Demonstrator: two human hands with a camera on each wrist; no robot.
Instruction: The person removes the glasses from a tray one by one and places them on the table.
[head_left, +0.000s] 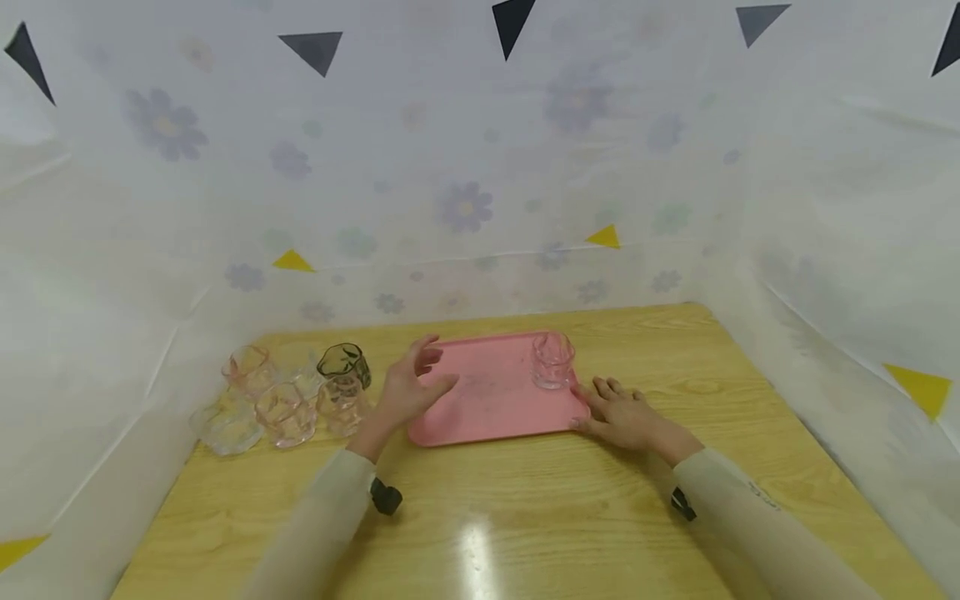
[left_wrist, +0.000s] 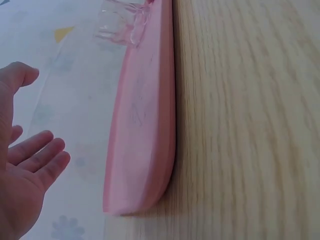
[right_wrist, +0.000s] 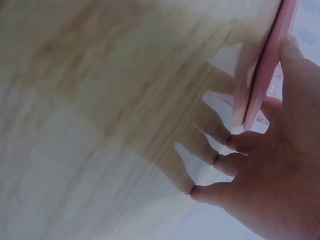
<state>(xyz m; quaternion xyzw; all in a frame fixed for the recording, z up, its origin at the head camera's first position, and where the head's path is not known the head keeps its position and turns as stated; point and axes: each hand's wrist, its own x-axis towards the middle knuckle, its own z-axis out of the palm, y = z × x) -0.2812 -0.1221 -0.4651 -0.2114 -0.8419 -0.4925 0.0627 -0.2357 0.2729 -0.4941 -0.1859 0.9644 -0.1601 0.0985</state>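
Note:
A pink tray [head_left: 487,417] lies on the table, with a clear glass [head_left: 553,362] standing upright near its right end. My left hand [head_left: 408,387] hovers at the tray's left edge, fingers spread and holding nothing. In the left wrist view that hand [left_wrist: 25,180] is apart from the tray [left_wrist: 137,125]. At the tray's right front corner, the thumb and index finger of my right hand [head_left: 622,418] touch the rim. The right wrist view shows this hand's [right_wrist: 285,145] other fingertips resting on the table, spread and fairly straight.
Left of the tray stands a group of several glasses, including a dark green one [head_left: 345,364], a pinkish one [head_left: 285,414] and a clear one [head_left: 227,427]. The wooden table [head_left: 480,508] is bordered by white flower-patterned sheets [head_left: 465,167] at the back and sides.

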